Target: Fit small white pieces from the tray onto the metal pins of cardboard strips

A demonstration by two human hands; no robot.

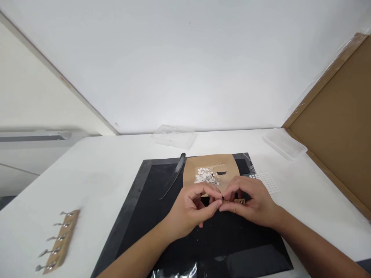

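My left hand is closed in a pinch, thumb and index finger meeting on a tiny dark piece too small to name. Close against it, my right hand pinches a small tan strip with shiny metal bits, its other end covered by the fingers. Both hands work fingertip to fingertip above the black mat. Just behind them lies a brown paper sheet, bearing a heap of small white pieces and a torn black scrap.
Black curved tweezers lie left of the paper. A sheet of white dots is at right. Farther back are a clear bag and a plastic tray. A wooden strip with several metal clips sits left; cardboard stands right.
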